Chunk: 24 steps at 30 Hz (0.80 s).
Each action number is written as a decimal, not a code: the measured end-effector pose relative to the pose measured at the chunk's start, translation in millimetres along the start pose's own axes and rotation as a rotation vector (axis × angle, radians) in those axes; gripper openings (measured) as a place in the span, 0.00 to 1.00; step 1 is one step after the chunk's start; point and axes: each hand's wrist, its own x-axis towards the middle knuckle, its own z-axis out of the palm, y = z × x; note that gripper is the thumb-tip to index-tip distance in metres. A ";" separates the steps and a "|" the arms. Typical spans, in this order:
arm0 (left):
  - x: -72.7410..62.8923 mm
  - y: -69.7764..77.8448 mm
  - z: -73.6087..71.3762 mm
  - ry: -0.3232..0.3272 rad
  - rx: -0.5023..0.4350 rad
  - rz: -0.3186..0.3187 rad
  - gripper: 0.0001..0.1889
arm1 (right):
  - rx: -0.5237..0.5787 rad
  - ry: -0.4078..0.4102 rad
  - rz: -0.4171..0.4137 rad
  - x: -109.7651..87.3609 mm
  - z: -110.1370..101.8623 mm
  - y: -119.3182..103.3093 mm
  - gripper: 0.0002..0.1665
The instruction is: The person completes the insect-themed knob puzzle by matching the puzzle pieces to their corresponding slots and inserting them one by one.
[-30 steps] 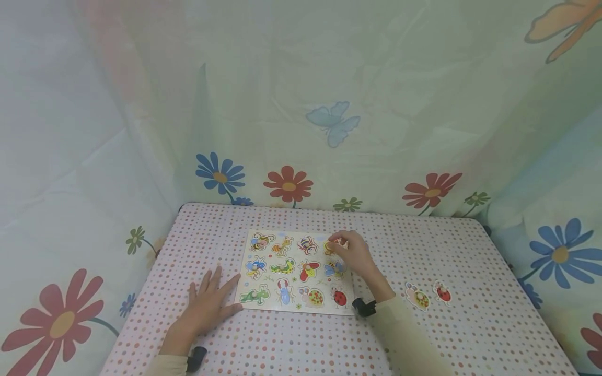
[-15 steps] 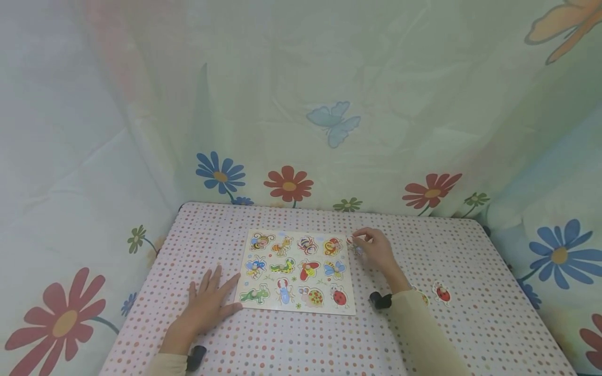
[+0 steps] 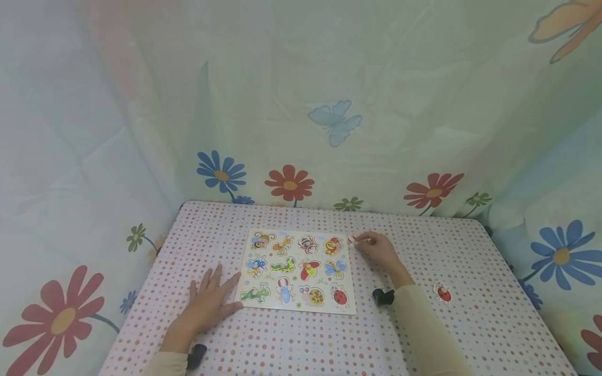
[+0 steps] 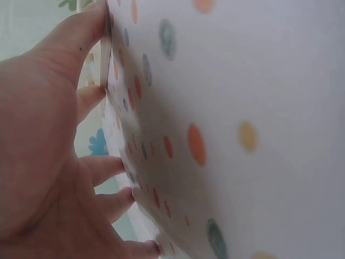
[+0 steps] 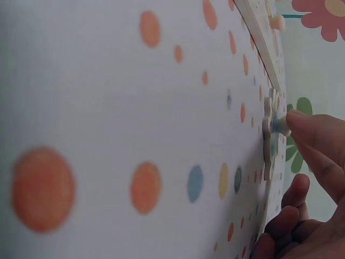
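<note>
A wooden peg puzzle board (image 3: 297,260) with several rows of insect pictures lies on the table. Just off its top right corner is a small puzzle piece (image 3: 352,242) with red pincers, partly hidden by my right hand (image 3: 383,257). The right wrist view shows this piece (image 5: 268,137) flat at the dotted cloth, my fingertips pinching its knob (image 5: 281,125). My left hand (image 3: 209,303) lies with spread fingers at the board's left edge. In the left wrist view, thumb and index fingertip touch that edge while the other fingertips rest on the cloth.
A loose ladybug piece (image 3: 442,292) lies to the right of my right sleeve (image 3: 425,329). Dotted cloth (image 3: 282,344) covers the table. Flower-printed curtains (image 3: 263,104) hang behind the table and on both sides.
My right hand has moved right, from over the board's top right corner to just beside it, with the red-pincered piece. My sleeve now hides the loose snail piece. The left hand stays put.
</note>
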 end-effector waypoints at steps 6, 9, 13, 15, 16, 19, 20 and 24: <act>0.3 0.5 -0.2 0.001 0.004 -0.003 0.42 | 0.003 -0.021 -0.011 0.5 0.8 1.9 0.16; 0.4 0.7 -0.1 -0.001 0.006 -0.004 0.42 | -0.001 -0.020 -0.024 1.1 0.2 2.6 0.16; 0.3 1.2 -0.6 0.003 0.011 -0.004 0.42 | 0.000 -0.022 -0.028 1.4 -0.7 2.8 0.15; 0.0 1.8 -1.0 0.005 0.010 -0.003 0.42 | 0.001 -0.021 -0.027 1.1 -1.0 2.5 0.15; -0.3 2.2 -1.2 0.004 0.009 -0.004 0.42 | 0.001 -0.022 -0.027 0.9 -0.9 2.4 0.15; -0.9 3.3 -2.1 0.001 0.010 -0.008 0.42 | 0.000 -0.022 -0.019 0.9 -0.7 2.9 0.16; -1.0 3.4 -2.4 0.001 0.010 -0.009 0.41 | -0.004 -0.021 -0.015 0.9 -0.6 3.0 0.16; -1.4 4.7 -4.6 0.002 0.013 -0.010 0.41 | -0.022 -0.004 0.008 0.3 0.5 3.3 0.17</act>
